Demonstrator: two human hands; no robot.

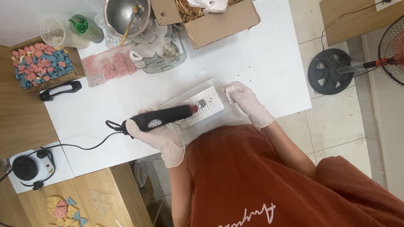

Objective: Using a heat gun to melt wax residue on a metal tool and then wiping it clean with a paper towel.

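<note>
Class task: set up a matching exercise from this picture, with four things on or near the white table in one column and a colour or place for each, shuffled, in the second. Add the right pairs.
Things:
1. heat gun
2. metal bowl
3. cardboard box
4. floor fan

Places or colours:
A. on the tiled floor, beside the table
B. black, gripped in the left hand
C. brown, open, at the table's far edge
D. silver, with a stick leaning inside

Pairs: 1-B, 2-D, 3-C, 4-A

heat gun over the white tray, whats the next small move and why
Probably sweep the heat gun slowly along the tray. The left hand aims its red nozzle at one spot near the tray's middle, and the right hand steadies the far end.
</note>
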